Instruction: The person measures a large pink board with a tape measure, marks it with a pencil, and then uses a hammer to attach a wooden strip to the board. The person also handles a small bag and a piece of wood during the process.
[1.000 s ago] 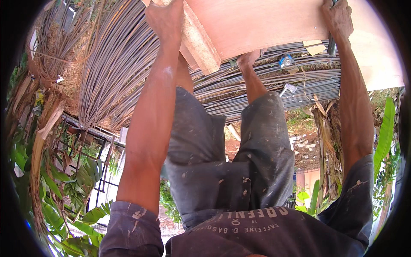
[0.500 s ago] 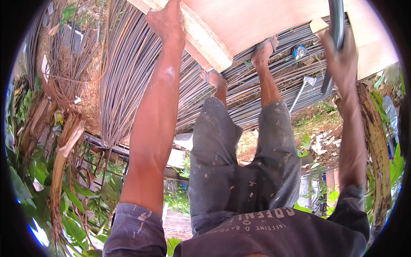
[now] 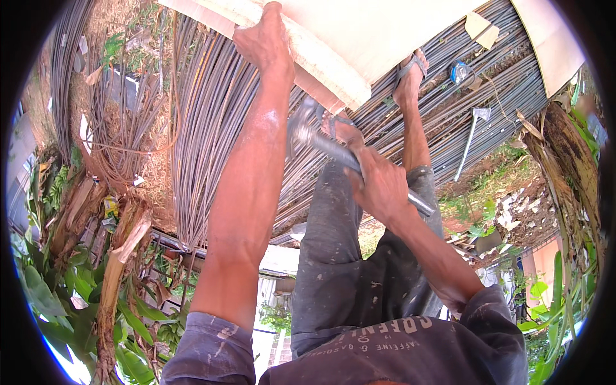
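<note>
My left hand [image 3: 264, 43] is closed on a pale wooden batten [image 3: 337, 74] that runs along the edge of a broad plywood sheet [image 3: 385, 22] at the top of the view. My right hand [image 3: 383, 186] grips a hammer [image 3: 335, 149] by its dark handle, whose metal end sticks out behind the fist. The hammer's blurred head points up and left, beside my left forearm and just short of the batten's near end. My sandaled feet stand on steel rods under the sheet's edge.
Long steel rods [image 3: 215, 109] cover the ground. On them lie a light-handled tool [image 3: 466, 142], a blue-and-clear round item [image 3: 459, 72] and a wood scrap [image 3: 481, 30]. Another panel [image 3: 555, 48] is at upper right. Dry plant trunks [image 3: 120, 256] and leaves flank both sides.
My right hand has swung the hammer from the far right across to the middle, with its head now near the batten. My left hand keeps its hold on the batten; the view has shifted slightly.
</note>
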A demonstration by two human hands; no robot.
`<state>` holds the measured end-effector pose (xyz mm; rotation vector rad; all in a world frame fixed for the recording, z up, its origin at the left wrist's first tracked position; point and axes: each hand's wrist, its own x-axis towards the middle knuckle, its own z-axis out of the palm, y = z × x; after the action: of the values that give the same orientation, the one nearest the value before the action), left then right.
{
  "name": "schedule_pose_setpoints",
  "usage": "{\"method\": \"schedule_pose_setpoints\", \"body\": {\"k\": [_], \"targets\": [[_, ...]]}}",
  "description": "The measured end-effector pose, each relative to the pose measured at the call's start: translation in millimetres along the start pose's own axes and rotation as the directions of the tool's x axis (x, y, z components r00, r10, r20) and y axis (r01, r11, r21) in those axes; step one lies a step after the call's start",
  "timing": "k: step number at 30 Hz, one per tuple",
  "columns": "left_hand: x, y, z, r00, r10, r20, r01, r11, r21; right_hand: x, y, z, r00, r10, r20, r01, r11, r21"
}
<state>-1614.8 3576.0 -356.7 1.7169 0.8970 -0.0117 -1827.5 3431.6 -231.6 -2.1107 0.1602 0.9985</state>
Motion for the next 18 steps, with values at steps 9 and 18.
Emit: {"method": "schedule_pose_setpoints", "body": {"k": [9,18], "targets": [[-0.4,10.6,2.9,0.998,0.062,-0.03,-0.056,0.986,0.154,17.3,-1.7,-2.2,0.977,-0.055,-0.206,0.054,0.998,-0.012],[-10.9,12.7,4.4,0.997,0.075,-0.033,-0.069,0.987,0.148,16.5,6.4,2.9,0.966,-0.154,-0.206,0.148,0.988,-0.047]]}}
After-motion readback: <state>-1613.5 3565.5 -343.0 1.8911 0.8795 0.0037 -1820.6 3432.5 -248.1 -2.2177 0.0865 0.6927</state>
